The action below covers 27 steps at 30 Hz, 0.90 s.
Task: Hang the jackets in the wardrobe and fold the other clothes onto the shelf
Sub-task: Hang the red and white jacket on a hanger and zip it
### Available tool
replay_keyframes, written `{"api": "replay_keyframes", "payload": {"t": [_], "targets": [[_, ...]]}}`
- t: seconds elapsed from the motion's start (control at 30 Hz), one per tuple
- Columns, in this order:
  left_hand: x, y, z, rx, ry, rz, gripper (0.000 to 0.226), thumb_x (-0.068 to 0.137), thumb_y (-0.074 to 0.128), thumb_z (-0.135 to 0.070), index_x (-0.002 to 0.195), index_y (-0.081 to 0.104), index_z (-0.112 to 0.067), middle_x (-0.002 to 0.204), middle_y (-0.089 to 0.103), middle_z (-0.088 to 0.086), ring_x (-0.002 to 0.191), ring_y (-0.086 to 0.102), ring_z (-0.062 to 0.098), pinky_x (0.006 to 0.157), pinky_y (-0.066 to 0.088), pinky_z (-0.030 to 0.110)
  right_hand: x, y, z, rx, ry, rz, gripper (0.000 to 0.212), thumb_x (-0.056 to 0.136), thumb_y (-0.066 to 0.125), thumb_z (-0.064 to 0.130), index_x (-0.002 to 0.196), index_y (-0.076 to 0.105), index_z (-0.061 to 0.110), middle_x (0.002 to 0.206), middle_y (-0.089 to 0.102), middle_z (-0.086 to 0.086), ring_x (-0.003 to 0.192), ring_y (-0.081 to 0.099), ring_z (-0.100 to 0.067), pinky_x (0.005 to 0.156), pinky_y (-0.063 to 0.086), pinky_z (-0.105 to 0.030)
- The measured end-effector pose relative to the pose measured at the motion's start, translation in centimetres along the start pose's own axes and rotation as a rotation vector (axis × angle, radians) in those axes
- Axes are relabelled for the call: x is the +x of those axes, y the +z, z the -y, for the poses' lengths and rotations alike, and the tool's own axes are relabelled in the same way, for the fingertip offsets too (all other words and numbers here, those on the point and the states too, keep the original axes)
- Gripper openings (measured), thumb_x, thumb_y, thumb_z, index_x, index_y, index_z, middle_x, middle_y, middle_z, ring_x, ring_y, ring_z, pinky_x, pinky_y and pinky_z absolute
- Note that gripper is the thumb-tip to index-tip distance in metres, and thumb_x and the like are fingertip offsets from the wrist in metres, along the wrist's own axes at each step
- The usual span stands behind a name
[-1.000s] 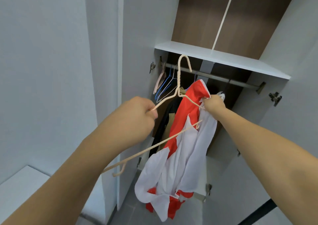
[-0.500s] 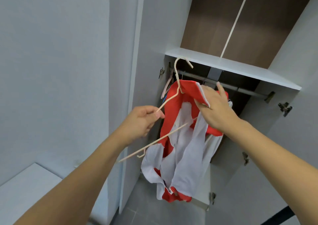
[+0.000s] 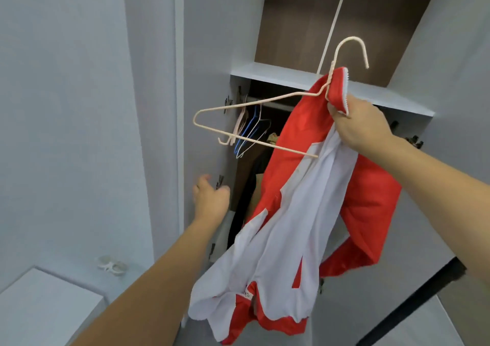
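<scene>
- The right hand [image 3: 358,123] grasps the collar of the red and white jacket [image 3: 299,208] in front of the open wardrobe [image 3: 265,123], pinching the cloth just under the neck of the cream wire hanger [image 3: 265,123].
- One arm of the hanger is tucked inside the jacket and hidden; the other arm sticks out bare, away from the wardrobe's right side, and its hook stands above the shelf [image 3: 278,74].
- The jacket hangs crumpled, covering most of the wardrobe's inside; its lower hem nearly reaches the frame's bottom edge.
- The left hand [image 3: 210,200] is released, fingers loose and holding nothing, beside the wardrobe's left door edge.
- Behind the jacket, on the rail, hang empty hangers [image 3: 249,131] and dark clothes [image 3: 246,197], only partly visible.
</scene>
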<state>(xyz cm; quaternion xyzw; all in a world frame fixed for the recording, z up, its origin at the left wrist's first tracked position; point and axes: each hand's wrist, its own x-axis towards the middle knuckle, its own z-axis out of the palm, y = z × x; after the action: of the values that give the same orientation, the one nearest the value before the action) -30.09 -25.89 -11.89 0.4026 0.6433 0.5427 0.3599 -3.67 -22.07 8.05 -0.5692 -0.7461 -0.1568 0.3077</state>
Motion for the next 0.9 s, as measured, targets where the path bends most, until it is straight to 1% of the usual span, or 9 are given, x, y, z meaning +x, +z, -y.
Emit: {"api": "replay_keyframes", "payload": {"t": [0.13, 0.23, 0.3, 0.4, 0.47, 0.57, 0.63, 0.73, 0.9], "targets": [[1.6, 5.2, -3.7, -0.082, -0.049, 0.64, 0.078, 0.085, 0.069, -0.023, 0.151, 0.028, -0.028, 0.145, 0.04, -0.006, 0.109, 0.05, 0.005, 0.075, 0.041, 0.015, 0.4, -3.1, -1.2, 0.022, -0.078, -0.108, 0.03, 0.099, 0.042, 0.041, 0.099, 0.058, 0.015, 0.099, 0.066, -0.019, 0.091, 0.059, -0.043, 0.072, 0.035, -0.035], [1.7, 9.0, -7.5, 0.038, -0.024, 1.103, 0.065, 0.077, 0.077, -0.036, 0.137, 0.052, -0.032, 0.126, 0.066, -0.011, 0.112, 0.064, 0.012, 0.094, 0.051, 0.029, 0.5, -5.3, -2.5, -0.003, -0.102, -0.168, 0.026, 0.095, 0.041, 0.046, 0.1, 0.054, 0.024, 0.098, 0.066, -0.019, 0.088, 0.059, -0.043, 0.07, 0.034, -0.035], [1.3, 10.8, -8.0, 0.268, 0.005, 1.254, 0.055, 0.075, 0.08, -0.037, 0.126, 0.061, -0.03, 0.12, 0.07, -0.009, 0.112, 0.065, 0.015, 0.1, 0.049, 0.034, 0.5, -6.7, -4.0, -0.004, -0.087, -0.207, 0.019, 0.093, 0.039, 0.047, 0.094, 0.047, 0.03, 0.096, 0.066, -0.019, 0.085, 0.059, -0.043, 0.07, 0.033, -0.034], [1.6, 11.9, -5.9, 0.542, 0.02, 1.259, 0.057, 0.076, 0.081, -0.036, 0.129, 0.061, -0.025, 0.121, 0.069, -0.007, 0.111, 0.065, 0.018, 0.104, 0.048, 0.038, 0.5, -7.8, -7.1, -0.012, -0.023, -0.211, 0.024, 0.093, 0.038, 0.048, 0.097, 0.049, 0.027, 0.1, 0.066, -0.018, 0.089, 0.059, -0.043, 0.072, 0.034, -0.035], [2.6, 11.3, -4.7, 0.602, 0.009, 1.155, 0.046, 0.079, 0.079, -0.034, 0.121, 0.066, -0.021, 0.115, 0.072, -0.003, 0.105, 0.069, 0.02, 0.099, 0.052, 0.039, 0.3, -7.7, -9.3, -0.029, 0.003, -0.186, 0.03, 0.093, 0.038, 0.048, 0.1, 0.053, 0.023, 0.102, 0.066, -0.019, 0.092, 0.059, -0.044, 0.073, 0.034, -0.035], [5.1, 9.3, -5.2, 0.422, -0.055, 0.884, 0.02, 0.082, 0.075, -0.023, 0.1, 0.073, -0.014, 0.098, 0.076, 0.004, 0.087, 0.074, 0.021, 0.081, 0.059, 0.033, -0.5, -6.4, -11.6, -0.057, 0.005, -0.127, 0.038, 0.092, 0.038, 0.048, 0.105, 0.057, 0.019, 0.106, 0.066, -0.022, 0.096, 0.059, -0.045, 0.075, 0.039, -0.04], [6.9, 7.9, -7.1, 0.294, -0.135, 0.76, 0.023, 0.081, 0.072, -0.012, 0.103, 0.072, -0.006, 0.1, 0.076, 0.011, 0.09, 0.074, 0.027, 0.079, 0.06, 0.036, -1.1, -5.4, -12.7, -0.089, -0.02, -0.087, 0.039, 0.093, 0.038, 0.051, 0.107, 0.059, 0.02, 0.109, 0.067, -0.021, 0.098, 0.061, -0.045, 0.077, 0.044, -0.043], [8.3, 6.2, -11.0, 0.234, -0.208, 0.686, 0.021, 0.079, 0.073, -0.011, 0.1, 0.07, -0.007, 0.102, 0.073, 0.009, 0.085, 0.071, 0.024, 0.072, 0.058, 0.034, -1.7, -4.0, -13.7, -0.153, -0.063, -0.017, 0.028, 0.098, 0.034, 0.054, 0.096, 0.047, 0.029, 0.1, 0.069, -0.015, 0.088, 0.064, -0.043, 0.067, 0.042, -0.039], [8.3, 6.9, -17.7, 0.087, -0.122, 0.59, 0.01, 0.078, 0.061, -0.014, 0.088, 0.061, -0.012, 0.076, 0.07, 0.005, 0.062, 0.066, 0.017, 0.064, 0.056, 0.028, -1.9, -1.2, -14.4, -0.259, -0.024, 0.075, 0.044, 0.099, 0.023, 0.056, 0.096, 0.054, 0.025, 0.095, 0.069, -0.004, 0.083, 0.065, -0.034, 0.065, 0.048, -0.037]]}}
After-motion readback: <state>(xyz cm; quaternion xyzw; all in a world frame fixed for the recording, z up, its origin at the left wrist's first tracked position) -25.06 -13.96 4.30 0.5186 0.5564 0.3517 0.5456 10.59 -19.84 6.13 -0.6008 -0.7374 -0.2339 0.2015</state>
